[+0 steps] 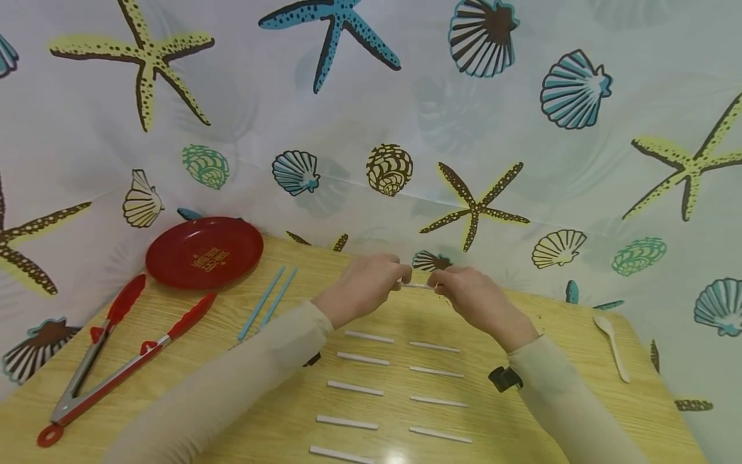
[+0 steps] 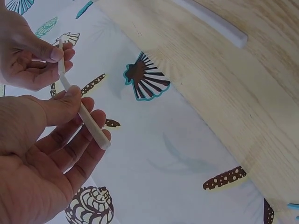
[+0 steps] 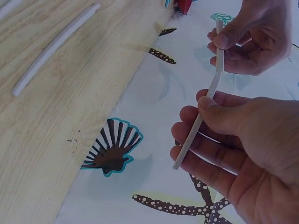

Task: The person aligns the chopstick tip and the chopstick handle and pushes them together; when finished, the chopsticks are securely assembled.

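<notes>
White stick (image 3: 187, 142): raised near far edge of desk (image 1: 649, 412), spanning gap between my left hand (image 1: 368, 283) and right hand (image 1: 478, 299). Hands apart, each pinching one half, thumb opposed to fingers; paired grip likely controls both halves. Kink or joint at mid-length; cannot tell which. Arms (image 1: 243, 380) reach forward, converging. Nearer me: left column (image 1: 355, 388) and right column (image 1: 438, 401) of white sticks, spacing presumably for separation. Red plate (image 1: 174, 258), tongs (image 1: 118, 380), blue sticks (image 1: 262, 303) at left, spoon (image 1: 616, 351) at right: probably sidelined.
</notes>
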Tool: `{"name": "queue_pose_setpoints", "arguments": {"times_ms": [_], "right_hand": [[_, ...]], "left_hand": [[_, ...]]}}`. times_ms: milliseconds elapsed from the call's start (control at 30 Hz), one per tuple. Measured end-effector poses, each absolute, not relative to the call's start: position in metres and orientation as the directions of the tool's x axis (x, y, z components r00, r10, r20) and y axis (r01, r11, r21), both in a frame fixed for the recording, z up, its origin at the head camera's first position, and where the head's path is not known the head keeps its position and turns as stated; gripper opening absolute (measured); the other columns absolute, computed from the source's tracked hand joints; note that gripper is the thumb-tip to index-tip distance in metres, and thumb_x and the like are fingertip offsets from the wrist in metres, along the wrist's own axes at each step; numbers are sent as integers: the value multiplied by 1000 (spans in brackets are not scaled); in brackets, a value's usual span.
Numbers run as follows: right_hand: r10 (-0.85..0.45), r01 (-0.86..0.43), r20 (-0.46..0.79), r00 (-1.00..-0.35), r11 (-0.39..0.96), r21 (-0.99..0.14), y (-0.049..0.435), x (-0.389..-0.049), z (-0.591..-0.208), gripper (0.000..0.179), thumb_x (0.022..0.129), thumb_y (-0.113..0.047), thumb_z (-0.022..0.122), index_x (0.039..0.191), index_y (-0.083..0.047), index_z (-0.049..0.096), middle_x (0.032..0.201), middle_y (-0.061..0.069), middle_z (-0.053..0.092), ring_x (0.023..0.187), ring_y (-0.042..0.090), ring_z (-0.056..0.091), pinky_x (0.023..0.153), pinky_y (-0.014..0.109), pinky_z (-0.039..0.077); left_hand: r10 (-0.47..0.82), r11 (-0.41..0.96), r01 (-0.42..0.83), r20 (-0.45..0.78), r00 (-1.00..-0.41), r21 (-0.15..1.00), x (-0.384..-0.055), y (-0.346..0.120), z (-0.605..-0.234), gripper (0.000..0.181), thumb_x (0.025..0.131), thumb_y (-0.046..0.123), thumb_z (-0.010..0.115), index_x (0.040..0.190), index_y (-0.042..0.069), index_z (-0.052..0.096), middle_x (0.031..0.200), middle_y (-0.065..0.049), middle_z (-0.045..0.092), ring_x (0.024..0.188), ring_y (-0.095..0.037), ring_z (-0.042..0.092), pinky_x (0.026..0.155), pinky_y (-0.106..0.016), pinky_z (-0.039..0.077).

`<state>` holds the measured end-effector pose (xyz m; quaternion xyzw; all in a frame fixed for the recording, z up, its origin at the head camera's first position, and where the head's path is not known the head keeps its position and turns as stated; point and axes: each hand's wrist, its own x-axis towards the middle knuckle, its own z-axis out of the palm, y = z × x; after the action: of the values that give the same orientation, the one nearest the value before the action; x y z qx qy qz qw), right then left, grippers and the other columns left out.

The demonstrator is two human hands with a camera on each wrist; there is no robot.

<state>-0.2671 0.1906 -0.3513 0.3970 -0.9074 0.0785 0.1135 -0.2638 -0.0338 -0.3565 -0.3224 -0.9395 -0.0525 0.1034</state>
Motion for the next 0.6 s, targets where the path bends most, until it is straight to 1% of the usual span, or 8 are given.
{"name": "queue_pose_setpoints", "arguments": {"times_ms": [67, 233, 300, 467, 600], "right_hand": [[-705, -740, 268, -657, 672, -46, 191, -267, -351, 14, 92, -2, 69, 103, -9, 69, 93, 4, 69, 79, 21, 66, 67, 36, 55], [-708, -745, 292, -643, 667, -21, 190, -266, -350, 9, 92, -5, 70, 101, -6, 71, 90, 3, 68, 80, 21, 66, 69, 36, 54], [-710, -748, 307, -634, 664, -8, 191, -267, -350, 8, 92, -6, 70, 99, -6, 72, 89, 3, 68, 80, 21, 65, 70, 36, 54], [-714, -753, 338, -613, 657, 23, 191, -267, -353, 6, 92, -7, 71, 97, -6, 73, 88, 2, 67, 78, 20, 65, 68, 35, 54], [-728, -767, 357, -585, 640, 49, 190, -266, -356, 5, 91, -7, 72, 96, -7, 73, 87, 1, 66, 75, 19, 65, 65, 34, 54]], "left_hand": [[594, 787, 616, 228, -772, 37, -265, -33, -358, 23, 93, 8, 70, 112, 19, 69, 97, 3, 66, 82, -11, 64, 54, -20, 46], [589, 787, 615, 239, -772, 49, -267, -31, -359, 27, 92, -1, 69, 111, 18, 70, 97, 5, 71, 85, -10, 65, 60, -22, 50], [594, 780, 624, 254, -764, 52, -267, -31, -360, 26, 92, -1, 69, 110, 17, 71, 97, 5, 72, 86, -10, 66, 63, -23, 52], [620, 745, 665, 313, -719, 52, -270, -32, -363, 18, 92, 4, 70, 103, 17, 74, 95, 5, 71, 88, -13, 64, 69, -26, 53], [640, 721, 692, 350, -684, 34, -271, -35, -369, 18, 91, 4, 71, 101, 18, 75, 94, 5, 70, 87, -14, 63, 71, -26, 53]]}}
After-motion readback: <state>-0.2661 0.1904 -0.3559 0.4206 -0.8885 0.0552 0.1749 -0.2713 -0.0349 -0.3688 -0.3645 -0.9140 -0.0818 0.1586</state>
